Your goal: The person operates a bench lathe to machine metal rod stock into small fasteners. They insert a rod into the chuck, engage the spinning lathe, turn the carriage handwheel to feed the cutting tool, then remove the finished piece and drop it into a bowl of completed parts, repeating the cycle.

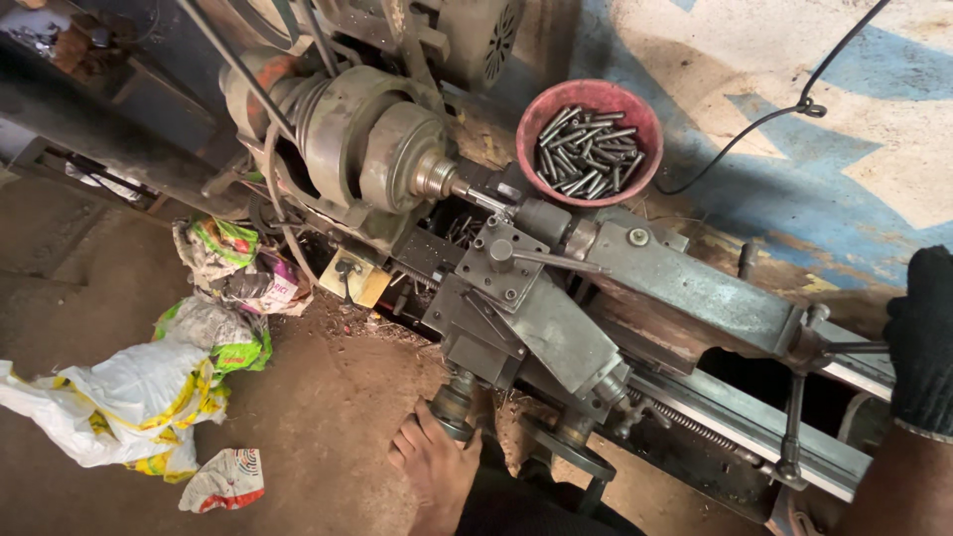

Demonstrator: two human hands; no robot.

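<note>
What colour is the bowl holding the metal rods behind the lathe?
The bowl is a faded pinkish red, seen clearly in the head view.

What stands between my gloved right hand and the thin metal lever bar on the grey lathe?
Nothing visible. The black-gloved right hand is just right of the thin metal lever bar, with no object between them. The bar's tip reaches the glove's edge; actual contact cannot be told.

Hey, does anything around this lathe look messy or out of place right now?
Yes. Crumpled plastic bags lie strewn on the dirt floor left of the lathe, with more wedged against its base. A bare foot rests by the handwheel. The right hand, in a black glove, holds a lever. The red bowl of metal rods sits upright, unspilled.
</note>
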